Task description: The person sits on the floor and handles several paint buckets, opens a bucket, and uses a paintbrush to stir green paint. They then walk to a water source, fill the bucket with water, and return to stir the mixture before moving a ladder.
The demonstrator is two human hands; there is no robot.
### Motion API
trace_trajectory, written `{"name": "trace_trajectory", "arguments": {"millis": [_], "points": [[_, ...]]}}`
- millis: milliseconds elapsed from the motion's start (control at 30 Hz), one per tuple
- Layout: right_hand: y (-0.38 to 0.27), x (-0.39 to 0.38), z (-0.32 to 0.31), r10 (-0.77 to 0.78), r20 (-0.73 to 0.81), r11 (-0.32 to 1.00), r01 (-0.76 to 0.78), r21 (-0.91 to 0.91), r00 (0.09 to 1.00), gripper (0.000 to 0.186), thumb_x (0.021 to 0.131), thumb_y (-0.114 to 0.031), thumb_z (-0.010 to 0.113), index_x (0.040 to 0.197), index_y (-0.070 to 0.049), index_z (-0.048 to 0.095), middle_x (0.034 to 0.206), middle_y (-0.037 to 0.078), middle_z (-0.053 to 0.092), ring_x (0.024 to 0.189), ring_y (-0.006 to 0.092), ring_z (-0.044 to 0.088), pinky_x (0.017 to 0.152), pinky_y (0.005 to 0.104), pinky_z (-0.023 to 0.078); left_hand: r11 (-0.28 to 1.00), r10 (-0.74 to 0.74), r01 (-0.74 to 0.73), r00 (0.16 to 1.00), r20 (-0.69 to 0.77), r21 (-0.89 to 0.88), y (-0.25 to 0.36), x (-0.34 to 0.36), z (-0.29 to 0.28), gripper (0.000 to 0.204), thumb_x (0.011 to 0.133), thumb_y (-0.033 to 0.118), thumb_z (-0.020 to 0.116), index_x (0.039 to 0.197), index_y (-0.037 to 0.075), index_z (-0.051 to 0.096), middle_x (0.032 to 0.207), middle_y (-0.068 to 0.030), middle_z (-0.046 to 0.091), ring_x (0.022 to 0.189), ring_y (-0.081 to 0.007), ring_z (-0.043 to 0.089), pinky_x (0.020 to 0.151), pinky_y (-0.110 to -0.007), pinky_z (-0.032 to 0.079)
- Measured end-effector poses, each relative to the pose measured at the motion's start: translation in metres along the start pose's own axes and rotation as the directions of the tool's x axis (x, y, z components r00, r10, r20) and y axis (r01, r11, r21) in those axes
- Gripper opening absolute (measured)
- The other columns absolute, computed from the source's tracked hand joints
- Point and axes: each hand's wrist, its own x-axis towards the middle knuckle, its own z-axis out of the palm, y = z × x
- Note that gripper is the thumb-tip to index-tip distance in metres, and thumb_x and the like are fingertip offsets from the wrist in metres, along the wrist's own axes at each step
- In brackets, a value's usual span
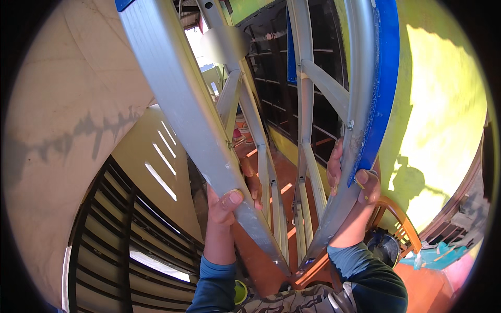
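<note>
An aluminium stepladder (193, 104) with blue parts stands upright right in front of me, its rails running down toward the reddish floor. My left hand (232, 195) is wrapped round the left rail, thumb on the near face and fingers on the inner side. On the other rail my right hand (360, 180) grips at the lower end of a blue strip (385, 88), with the thumb outside and fingers inside. Yellow marks show on the right thumb. Between the two rails the rungs and rear legs of the ladder are visible.
A black metal railing (128, 229) curves along the left beside a beige wall (68, 94). To the right are a sunlit yellow-green wall (433, 130), a wooden chair (399, 219) and a black bucket (383, 245). A dark gridded window (271, 78) lies beyond the ladder.
</note>
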Motion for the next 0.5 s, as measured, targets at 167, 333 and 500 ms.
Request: {"name": "trace_trajectory", "arguments": {"millis": [167, 333, 500], "points": [[0.066, 0.047, -0.007, 0.011, -0.161, 1.0, -0.009, 0.015, 0.987, 0.077, 0.061, -0.049, 0.086, 0.105, 0.008, 0.058, 0.069, 0.011, 0.057, 0.051, 0.0149, 0.057, 0.042, 0.025, 0.046, 0.994, -0.061, 0.065, 0.997, 0.042, -0.091, -0.051, 0.052, -0.076, 0.063, 0.084, 0.03, 0.081, 0.124, -0.003, 0.044, 0.099, -0.0134, 0.053, 0.063, -0.0208, 0.06, 0.051, -0.031, 0.054], [0.118, 0.096, -0.039, -0.005, -0.212, 1.0, 0.011, 0.029, 0.977, 0.078, 0.059, -0.048, 0.085, 0.107, 0.007, 0.057, 0.069, 0.01, 0.056, 0.05, 0.0144, 0.055, 0.041, 0.0253, 0.044, 0.994, -0.058, 0.069, 0.99, 0.125, -0.085, -0.103, 0.102, -0.121, 0.062, 0.086, 0.029, 0.079, 0.126, -0.002, 0.043, 0.1, -0.0136, 0.052, 0.064, -0.0212, 0.06, 0.051, -0.031, 0.054], [0.169, 0.132, -0.085, -0.043, -0.298, 0.998, 0.058, 0.039, 0.953, 0.077, 0.059, -0.045, 0.085, 0.11, 0.005, 0.057, 0.071, 0.01, 0.056, 0.054, 0.0145, 0.055, 0.044, 0.0251, 0.043, 0.994, -0.043, 0.054, 0.993, 0.112, -0.096, -0.174, 0.139, -0.144, 0.055, 0.09, 0.033, 0.073, 0.121, -0.003, 0.044, 0.081, -0.012, 0.054, 0.057, -0.0193, 0.061, 0.051, -0.028, 0.047]]}}
